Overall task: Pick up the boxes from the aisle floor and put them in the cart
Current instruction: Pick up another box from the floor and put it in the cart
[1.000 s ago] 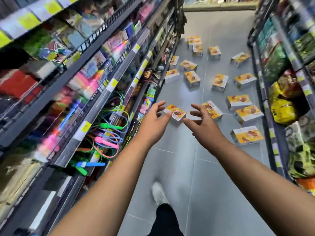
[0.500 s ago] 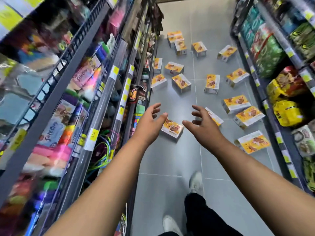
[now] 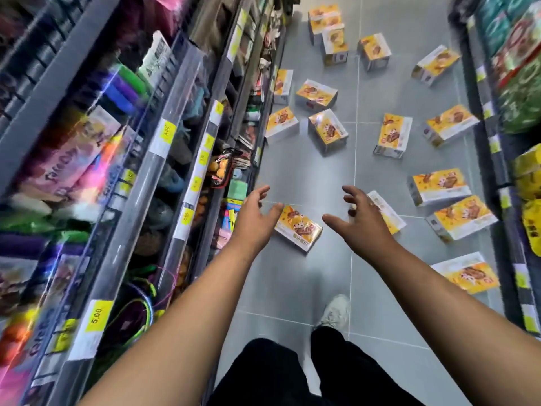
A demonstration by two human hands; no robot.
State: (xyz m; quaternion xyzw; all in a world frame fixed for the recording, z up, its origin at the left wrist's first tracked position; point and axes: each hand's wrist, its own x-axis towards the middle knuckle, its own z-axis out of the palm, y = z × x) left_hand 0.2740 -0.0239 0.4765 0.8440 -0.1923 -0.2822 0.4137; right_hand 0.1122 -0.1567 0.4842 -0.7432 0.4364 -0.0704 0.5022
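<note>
Several yellow-and-white boxes lie scattered over the grey tiled aisle floor. The nearest box [image 3: 299,227] lies flat between my two hands. My left hand [image 3: 254,218] hangs just left of it, fingers spread and holding nothing. My right hand [image 3: 357,220] hovers to its right, fingers loosely bent and empty, partly covering a second box [image 3: 388,212]. More boxes lie beyond, such as one at centre [image 3: 328,129] and one near the right shelf [image 3: 439,186]. No cart is in view.
Stocked shelves with yellow price tags [image 3: 96,317] line the left side. Shelving with green and yellow packets [image 3: 527,177] runs along the right. My legs in black trousers and a white shoe [image 3: 335,310] are below on the floor tiles.
I have walked forward along the aisle, so the boxes appear nearer and lower in view. Both hands stay stretched out and empty on either side of the nearest box.
</note>
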